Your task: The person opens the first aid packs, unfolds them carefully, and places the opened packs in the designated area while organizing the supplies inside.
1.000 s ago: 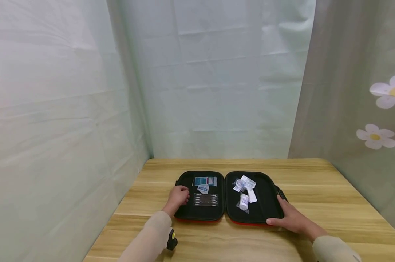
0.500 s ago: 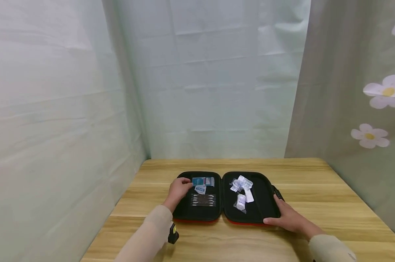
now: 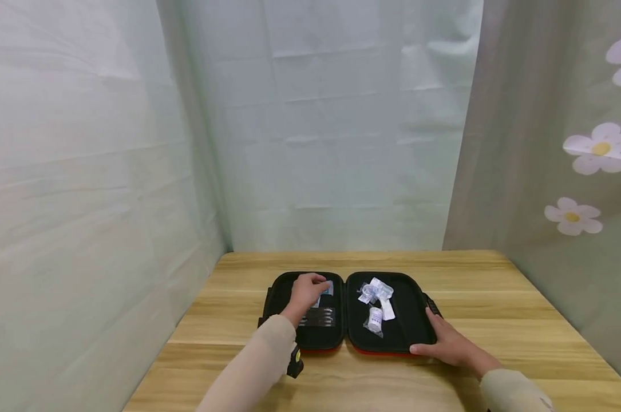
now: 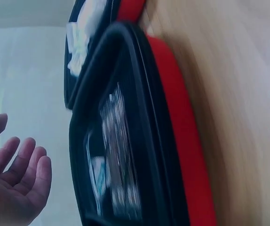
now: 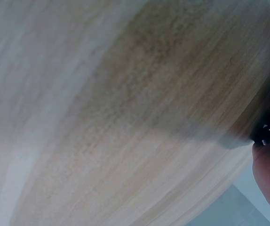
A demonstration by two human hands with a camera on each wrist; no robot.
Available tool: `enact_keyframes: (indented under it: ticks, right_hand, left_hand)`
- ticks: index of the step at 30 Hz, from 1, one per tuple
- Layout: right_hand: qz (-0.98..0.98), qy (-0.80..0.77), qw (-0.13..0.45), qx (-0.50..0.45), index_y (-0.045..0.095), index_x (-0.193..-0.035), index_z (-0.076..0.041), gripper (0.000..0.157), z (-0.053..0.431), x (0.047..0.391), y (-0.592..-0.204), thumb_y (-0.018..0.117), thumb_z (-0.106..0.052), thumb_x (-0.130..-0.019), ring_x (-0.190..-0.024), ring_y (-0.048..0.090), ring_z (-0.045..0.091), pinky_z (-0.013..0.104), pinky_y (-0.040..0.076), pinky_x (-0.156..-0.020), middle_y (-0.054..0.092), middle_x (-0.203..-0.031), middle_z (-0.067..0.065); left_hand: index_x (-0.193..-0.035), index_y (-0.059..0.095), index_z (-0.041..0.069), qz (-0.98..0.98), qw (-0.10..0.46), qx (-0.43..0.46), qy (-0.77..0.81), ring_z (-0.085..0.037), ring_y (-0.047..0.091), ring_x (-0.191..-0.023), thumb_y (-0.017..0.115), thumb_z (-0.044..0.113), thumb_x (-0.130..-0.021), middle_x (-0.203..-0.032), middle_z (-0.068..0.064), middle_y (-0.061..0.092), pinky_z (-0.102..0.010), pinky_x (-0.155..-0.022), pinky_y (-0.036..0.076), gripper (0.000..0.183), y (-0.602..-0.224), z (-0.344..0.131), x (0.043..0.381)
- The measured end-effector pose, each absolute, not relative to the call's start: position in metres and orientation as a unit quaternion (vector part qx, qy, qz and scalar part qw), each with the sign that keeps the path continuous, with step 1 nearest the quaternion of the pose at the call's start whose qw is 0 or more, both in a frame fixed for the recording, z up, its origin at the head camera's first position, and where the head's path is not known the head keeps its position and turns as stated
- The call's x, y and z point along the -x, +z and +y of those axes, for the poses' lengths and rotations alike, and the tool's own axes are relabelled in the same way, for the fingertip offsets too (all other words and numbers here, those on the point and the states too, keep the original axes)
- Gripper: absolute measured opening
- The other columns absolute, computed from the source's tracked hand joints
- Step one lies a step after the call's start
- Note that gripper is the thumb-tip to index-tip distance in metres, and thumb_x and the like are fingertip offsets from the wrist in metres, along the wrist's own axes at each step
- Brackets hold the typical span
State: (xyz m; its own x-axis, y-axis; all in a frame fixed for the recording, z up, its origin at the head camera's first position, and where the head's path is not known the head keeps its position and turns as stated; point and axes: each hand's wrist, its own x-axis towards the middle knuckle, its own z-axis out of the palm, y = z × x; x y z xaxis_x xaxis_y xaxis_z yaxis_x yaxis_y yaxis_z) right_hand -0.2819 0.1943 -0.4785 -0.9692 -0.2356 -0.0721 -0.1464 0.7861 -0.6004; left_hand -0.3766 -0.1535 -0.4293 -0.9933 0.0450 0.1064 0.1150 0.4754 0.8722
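A black-lined first-aid case with a red outer shell lies unfolded on the table. My left hand is over its left half, fingers loosely bent; the left wrist view shows nothing held in them. Under and beside that hand are a blue-and-white packet, partly covered, and a clear pack of cotton swabs. My right hand holds the case's front right corner, thumb at the front edge and fingers along the right side. In the right half lie white wrapped items and a bagged white roll.
The wooden table meets pale curtains at its back and sides. A black carrying handle sticks out from the case's right side. A black strap-on device sits at the left wrist.
My left hand has moved from the case's left edge rightward and inward, now covering part of the packets. The right hand keeps its place on the corner. The head view has shifted slightly.
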Motion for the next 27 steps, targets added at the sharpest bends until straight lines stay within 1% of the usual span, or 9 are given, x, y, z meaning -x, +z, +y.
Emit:
enact_keyframes:
  ticks: [3, 4, 6, 9, 15, 20, 25, 27]
  right_hand:
    - [0.941, -0.315, 0.072, 0.1, 0.01, -0.153, 0.012, 0.113, 0.193, 0.281, -0.48, 0.076, -0.048, -0.083, -0.138, 0.017, 0.059, 0.072, 0.019, -0.107, 0.017, -0.152, 0.041]
    - [0.941, -0.314, 0.071, 0.101, 0.01, -0.152, 0.012, 0.113, 0.193, 0.281, -0.48, 0.076, -0.048, -0.083, -0.138, 0.017, 0.059, 0.072, 0.02, -0.106, 0.017, -0.152, 0.042]
    - [0.942, -0.313, 0.069, 0.1, 0.01, -0.152, 0.013, 0.113, 0.193, 0.281, -0.48, 0.076, -0.048, -0.083, -0.138, 0.018, 0.059, 0.072, 0.02, -0.106, 0.017, -0.152, 0.042]
    - [0.943, -0.311, 0.066, 0.097, 0.011, -0.152, 0.013, 0.113, 0.194, 0.28, -0.48, 0.077, -0.047, -0.083, -0.138, 0.018, 0.059, 0.072, 0.02, -0.106, 0.017, -0.151, 0.042]
    - [0.943, -0.313, 0.064, 0.091, 0.011, -0.152, 0.013, 0.113, 0.197, 0.281, -0.481, 0.077, -0.047, -0.083, -0.138, 0.018, 0.059, 0.071, 0.02, -0.107, 0.017, -0.151, 0.043]
    - [0.944, -0.312, 0.064, 0.09, 0.011, -0.152, 0.012, 0.113, 0.197, 0.28, -0.482, 0.077, -0.047, -0.082, -0.138, 0.019, 0.059, 0.071, 0.02, -0.107, 0.018, -0.151, 0.042]
    - [0.942, -0.32, 0.068, 0.082, 0.01, -0.153, 0.011, 0.114, 0.195, 0.281, -0.481, 0.077, -0.049, -0.082, -0.139, 0.017, 0.058, 0.071, 0.019, -0.107, 0.018, -0.152, 0.041]
    - [0.942, -0.319, 0.065, 0.083, 0.011, -0.153, 0.011, 0.114, 0.195, 0.281, -0.48, 0.077, -0.049, -0.082, -0.139, 0.018, 0.058, 0.071, 0.019, -0.107, 0.018, -0.152, 0.041]
  left_hand:
    - [-0.104, 0.074, 0.003, -0.86, 0.044, 0.054, -0.506, -0.021, 0.061, -0.076, 0.073, 0.021, -0.091, -0.091, -0.007, 0.07, -0.039, -0.069, 0.054, 0.022, -0.43, -0.136, 0.377]
    - [-0.103, 0.074, 0.004, -0.862, 0.046, 0.056, -0.502, -0.02, 0.061, -0.079, 0.074, 0.022, -0.091, -0.092, -0.006, 0.069, -0.038, -0.072, 0.054, 0.021, -0.43, -0.13, 0.377]
    - [-0.099, 0.075, 0.005, -0.863, 0.048, 0.062, -0.499, -0.02, 0.062, -0.081, 0.075, 0.022, -0.09, -0.091, -0.005, 0.07, -0.039, -0.074, 0.055, 0.019, -0.431, -0.116, 0.376]
    - [-0.098, 0.075, 0.005, -0.864, 0.048, 0.073, -0.495, -0.02, 0.063, -0.082, 0.076, 0.021, -0.089, -0.091, -0.004, 0.07, -0.038, -0.074, 0.055, 0.018, -0.432, -0.095, 0.375]
    - [-0.099, 0.075, 0.004, -0.866, 0.049, 0.096, -0.489, -0.016, 0.063, -0.078, 0.076, 0.019, -0.088, -0.089, -0.003, 0.07, -0.033, -0.07, 0.054, 0.018, -0.433, -0.057, 0.374]
    - [-0.098, 0.075, 0.004, -0.858, 0.055, 0.1, -0.501, -0.012, 0.059, -0.07, 0.076, 0.018, -0.088, -0.085, -0.001, 0.068, -0.029, -0.064, 0.051, 0.017, -0.441, -0.031, 0.375]
    - [-0.097, 0.075, 0.004, -0.844, 0.064, 0.077, -0.526, -0.012, 0.057, -0.069, 0.076, 0.018, -0.088, -0.082, 0.0, 0.066, -0.03, -0.063, 0.051, 0.016, -0.445, -0.011, 0.376]
    - [-0.098, 0.075, 0.004, -0.844, 0.074, 0.064, -0.528, -0.013, 0.058, -0.069, 0.077, 0.02, -0.087, -0.081, 0.0, 0.066, -0.031, -0.064, 0.051, 0.019, -0.447, -0.004, 0.376]
